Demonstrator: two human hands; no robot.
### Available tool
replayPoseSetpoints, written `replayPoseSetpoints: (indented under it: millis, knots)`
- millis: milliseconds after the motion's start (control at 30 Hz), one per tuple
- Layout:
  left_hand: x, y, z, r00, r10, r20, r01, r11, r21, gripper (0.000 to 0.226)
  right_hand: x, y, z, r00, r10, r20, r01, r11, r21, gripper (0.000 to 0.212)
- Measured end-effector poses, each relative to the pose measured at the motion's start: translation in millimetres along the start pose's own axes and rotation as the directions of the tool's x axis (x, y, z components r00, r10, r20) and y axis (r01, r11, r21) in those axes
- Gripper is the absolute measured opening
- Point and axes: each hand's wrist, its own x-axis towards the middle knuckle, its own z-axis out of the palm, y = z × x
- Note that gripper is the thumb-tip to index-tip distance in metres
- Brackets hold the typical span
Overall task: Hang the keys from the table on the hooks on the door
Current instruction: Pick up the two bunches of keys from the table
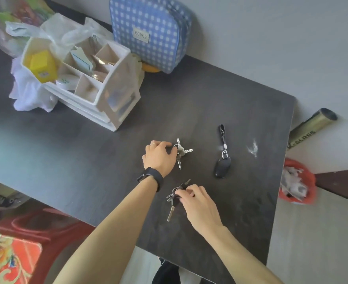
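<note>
Three sets of keys lie on the dark table (pixel 107 156). My left hand (pixel 158 157), with a black band on its wrist, has its fingertips pinched on a silver key bunch (pixel 182 152) that still rests on the tabletop. My right hand (pixel 197 203) is closed on the ring of a second, darker key bunch (pixel 172 203), whose keys trail toward me on the table. A black car key fob (pixel 222 163) with a black strap lies untouched to the right. No door or hooks are in view.
A white desk organiser (pixel 99 87) with plastic bags stands at the back left. A blue checked pouch (pixel 150 31) leans on the wall. Right of the table edge are a red bin (pixel 298 181) and a brass tube (pixel 312 126). A red stool (pixel 13 255) sits lower left.
</note>
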Motion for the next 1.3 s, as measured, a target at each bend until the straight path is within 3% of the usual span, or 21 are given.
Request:
replayPoseSetpoints:
  millis: [267,367,500,600,700,967,1067,1300]
  knots:
    - [7.7,8.9,-3.0,0.997,-0.08,0.005,0.079,0.996,0.035,0.019,-8.7,4.2,-7.7,0.999,0.038,0.012,-0.038,0.999,0.03,0.016]
    - [5.3,12.7,-3.2,0.997,-0.067,0.025,0.064,0.994,0.085,0.015,-16.7,9.6,-12.3,0.997,0.082,-0.015,-0.08,0.994,0.072,0.021]
    - [-5.4,18.0,-7.5,0.998,0.009,0.068,-0.015,0.997,0.078,0.015,-32.7,19.4,-32.6,0.974,0.226,-0.024,-0.211,0.937,0.278,0.016]
    - [-27.1,29.1,-16.3,0.984,0.157,0.086,-0.168,0.976,0.14,0.015,-52.0,31.3,-57.2,0.953,0.295,-0.072,-0.24,0.877,0.417,0.007]
    - [-53.7,43.7,-27.1,0.942,0.33,0.05,-0.333,0.915,0.229,0.016,-75.9,44.1,-86.4,0.932,0.342,-0.122,-0.236,0.825,0.514,0.006]
    - [-141.4,142.5,-31.8,0.832,0.54,0.128,-0.551,0.83,0.082,0.012,-157.1,87.4,-181.1,0.853,0.418,-0.314,-0.221,0.832,0.509,0.006]
    - [-182.3,194.9,-10.5,0.766,0.621,0.165,-0.637,0.768,0.067,0.011,-199.3,113.5,-211.3,0.838,0.443,-0.32,-0.261,0.839,0.477,0.008]
    - [-296.1,330.0,79.1,0.598,0.753,0.273,-0.78,0.626,-0.017,0.013,-330.2,214.2,-273.3,0.605,0.557,-0.569,-0.233,0.807,0.542,0.009]
